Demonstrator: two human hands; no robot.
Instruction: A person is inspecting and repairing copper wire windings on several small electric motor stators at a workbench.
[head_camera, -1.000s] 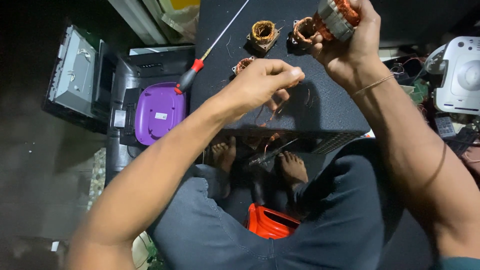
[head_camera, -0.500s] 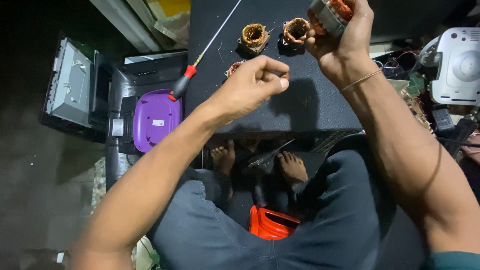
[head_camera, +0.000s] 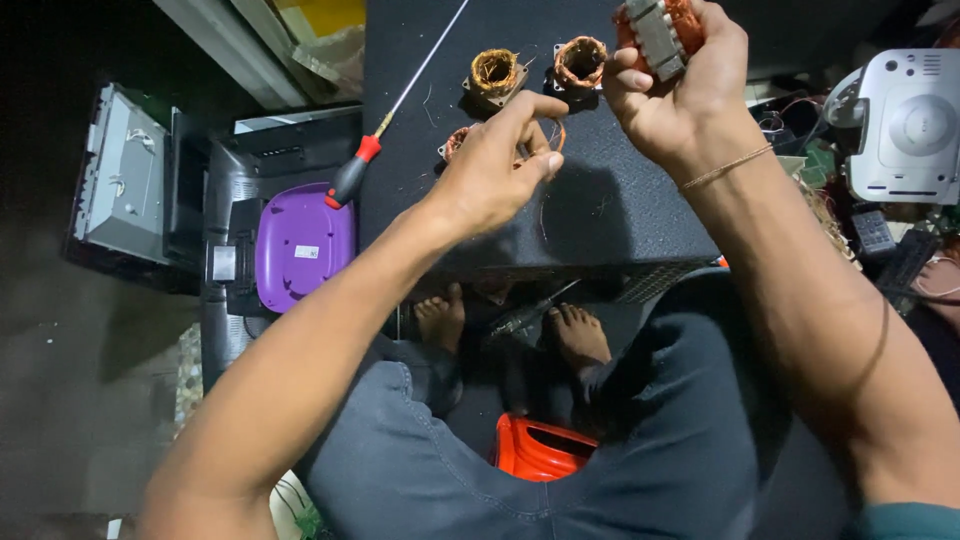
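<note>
While right hand (head_camera: 680, 95) grips a half-hidden motor core (head_camera: 660, 30), left hand (head_camera: 495, 165) pinches copper wire (head_camera: 545, 205) — barely visible.

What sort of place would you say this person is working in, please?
Probably an informal electronics repair or salvage spot. Copper coils and a screwdriver lie on a black box, opened metal casings stand alongside, and the right hand holds a wound motor part.

Motor core (head_camera: 660, 35) top (cut off), behind fingers (head_camera: 640, 90)

Left hand (head_camera: 495, 165) pinched, fingers curled; right hand (head_camera: 675, 95) raised, tight grip.
</note>
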